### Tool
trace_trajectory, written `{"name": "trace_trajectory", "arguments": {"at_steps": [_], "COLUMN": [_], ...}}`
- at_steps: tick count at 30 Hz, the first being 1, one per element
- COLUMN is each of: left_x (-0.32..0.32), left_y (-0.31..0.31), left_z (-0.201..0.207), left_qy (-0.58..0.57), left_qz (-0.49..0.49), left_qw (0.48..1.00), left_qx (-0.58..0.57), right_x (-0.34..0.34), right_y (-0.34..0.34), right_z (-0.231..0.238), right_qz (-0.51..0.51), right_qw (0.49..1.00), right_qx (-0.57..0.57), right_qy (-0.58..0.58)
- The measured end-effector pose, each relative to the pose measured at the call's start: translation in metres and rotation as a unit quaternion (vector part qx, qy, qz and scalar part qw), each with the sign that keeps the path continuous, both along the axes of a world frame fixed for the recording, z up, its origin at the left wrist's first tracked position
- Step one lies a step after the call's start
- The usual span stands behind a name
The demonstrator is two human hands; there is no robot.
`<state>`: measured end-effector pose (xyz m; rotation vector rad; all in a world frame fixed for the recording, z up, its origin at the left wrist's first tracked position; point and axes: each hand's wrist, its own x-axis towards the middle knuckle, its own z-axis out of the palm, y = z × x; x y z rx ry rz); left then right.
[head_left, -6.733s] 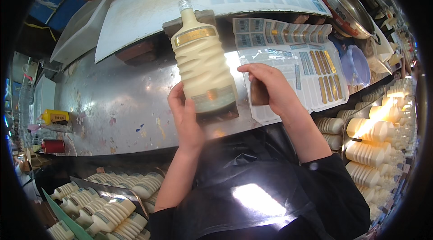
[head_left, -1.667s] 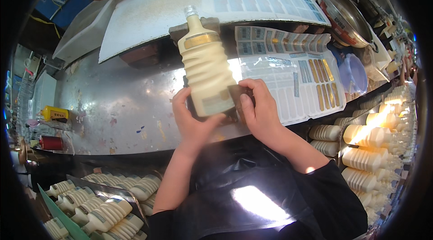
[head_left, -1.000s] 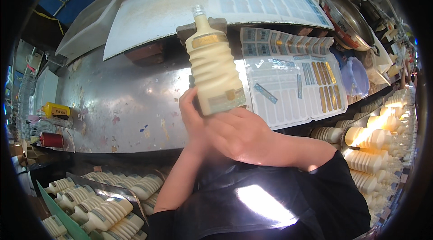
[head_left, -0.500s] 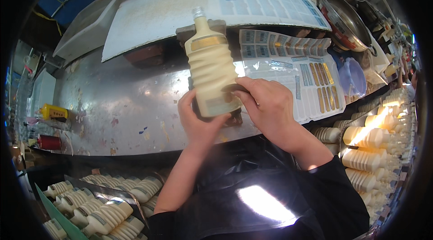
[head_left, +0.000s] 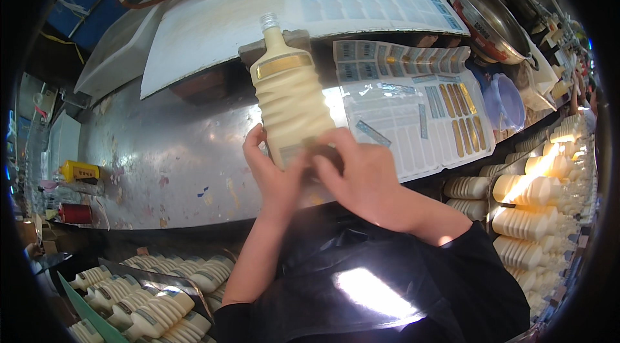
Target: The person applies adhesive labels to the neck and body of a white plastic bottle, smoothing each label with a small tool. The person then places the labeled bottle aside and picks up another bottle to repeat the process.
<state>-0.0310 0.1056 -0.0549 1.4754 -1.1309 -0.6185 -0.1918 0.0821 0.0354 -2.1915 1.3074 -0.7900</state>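
A cream-coloured bottle (head_left: pixel 290 101) with wavy ridges and a clear threaded neck lies tilted back on a dark support (head_left: pixel 297 40). A gold label (head_left: pixel 283 65) crosses its shoulder, and a pale label (head_left: pixel 290 153) sits near its base. My left hand (head_left: pixel 274 178) grips the bottle's lower end, the fingers at its left side. With fingers bent and pinched, my right hand (head_left: pixel 365 178) presses at the right of the lower label. Something dark shows beneath those fingers; blur hides what it is. The bottle's bottom edge is mostly covered by my hands.
To the right lie label sheets (head_left: pixel 397 149) with gold and blue strips. A white board (head_left: pixel 245 27) spans the back. A purple bucket (head_left: pixel 505 104) and a pan (head_left: pixel 487 17) stand right. Crated bottles (head_left: pixel 155 311) fill the lower left; more bottles (head_left: pixel 526 191) stand right.
My right hand has slid left and down across the bottle's lower label. My left hand's fingers have shifted closer to it. The whole view has moved slightly, with the bottle now further left.
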Motion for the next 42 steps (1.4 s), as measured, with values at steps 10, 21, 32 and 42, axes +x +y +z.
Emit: {"name": "trace_trajectory", "arguments": {"at_steps": [10, 21, 32, 42], "left_x": [-0.007, 0.002, -0.014, -0.014], "left_y": [-0.004, 0.000, 0.027, 0.041], "left_z": [-0.002, -0.024, -0.002, -0.012], "left_qy": [0.161, 0.053, -0.334, -0.390], "left_qz": [0.005, -0.004, 0.071, 0.052], "left_qw": [0.986, 0.999, 0.936, 0.919], "left_qx": [-0.036, 0.004, -0.082, -0.023], "right_x": [-0.014, -0.037, -0.014, -0.036], "right_y": [-0.003, -0.014, 0.002, -0.018], "right_z": [-0.013, -0.055, -0.008, -0.066], "right_qz": [-0.047, -0.081, 0.007, -0.118], "right_qw": [0.987, 0.991, 0.987, 0.975], "right_qx": [0.121, 0.090, 0.139, 0.158], "right_qy": [-0.090, -0.051, -0.077, -0.101]}}
